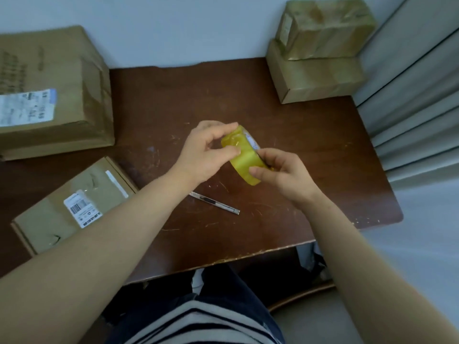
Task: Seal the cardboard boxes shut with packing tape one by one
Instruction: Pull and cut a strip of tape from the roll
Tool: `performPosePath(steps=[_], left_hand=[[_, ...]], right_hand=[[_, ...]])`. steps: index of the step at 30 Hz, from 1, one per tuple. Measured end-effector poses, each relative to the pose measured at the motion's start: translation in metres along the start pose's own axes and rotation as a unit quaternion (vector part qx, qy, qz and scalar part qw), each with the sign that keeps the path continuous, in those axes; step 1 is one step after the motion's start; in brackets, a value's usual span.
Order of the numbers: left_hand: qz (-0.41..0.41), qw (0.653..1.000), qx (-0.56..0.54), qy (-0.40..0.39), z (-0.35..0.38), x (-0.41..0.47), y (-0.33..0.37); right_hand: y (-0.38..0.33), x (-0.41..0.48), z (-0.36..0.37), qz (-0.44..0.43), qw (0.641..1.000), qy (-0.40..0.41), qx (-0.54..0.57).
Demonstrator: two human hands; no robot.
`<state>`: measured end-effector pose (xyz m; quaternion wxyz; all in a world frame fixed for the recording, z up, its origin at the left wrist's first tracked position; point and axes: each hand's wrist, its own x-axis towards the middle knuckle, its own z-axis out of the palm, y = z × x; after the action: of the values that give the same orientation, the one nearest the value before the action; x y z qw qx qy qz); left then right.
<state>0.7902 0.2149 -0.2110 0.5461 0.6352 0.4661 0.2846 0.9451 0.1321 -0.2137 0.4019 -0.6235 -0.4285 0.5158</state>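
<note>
A striped shirt (198, 326) fills the bottom edge, straight below the tape. Just beyond it begins the brown, scratched worktop (298, 135). A slim metal knife (214, 203) lies flat on the worktop on the near side of the tape, one end hidden under the left forearm. Left of the tape and nearer than it, a flat box (49, 219) sits at an angle on the worktop with a barcode label on its lid. The yellow tape (244, 157) is held above the middle of the worktop, on edge and tilted, between both hands and touching no box. The left hand (203, 155) grips the tape's far-left side, its fingers (223, 126) curled over the rim and the thumb pressed on the band. The right hand (285, 177) clamps the tape's near-right side, its fingers (269, 155) bent against the side face and the thumb laid on the outer band. Whether a loose end is lifted cannot be told. Farther back and well left of the tape stands a big box (62, 70), creased, with a white shipping label. Far right of the tape a lower box (315, 80) carries a top box (325, 28) glossy with wrapping, both against the pale wall (173, 28). A grey curtain (409, 95) hangs right of the tape.
</note>
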Motion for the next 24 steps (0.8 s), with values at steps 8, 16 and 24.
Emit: performPosePath(steps=[8,16,24], left_hand=[[0.076,0.995,0.029,0.052,-0.033,-0.008,0.016],[0.031,0.997,0.056,0.048,-0.078,-0.013,0.016],[-0.030,0.995,-0.024,0.094,-0.108,-0.019,0.012]], right_hand=[[-0.026,-0.005,0.013,-0.005,0.998,-0.030,0.054],[-0.050,-0.005,0.044,-0.012,0.996,-0.053,0.064],[-0.062,0.007,0.069,0.019,0.998,-0.020,-0.052]])
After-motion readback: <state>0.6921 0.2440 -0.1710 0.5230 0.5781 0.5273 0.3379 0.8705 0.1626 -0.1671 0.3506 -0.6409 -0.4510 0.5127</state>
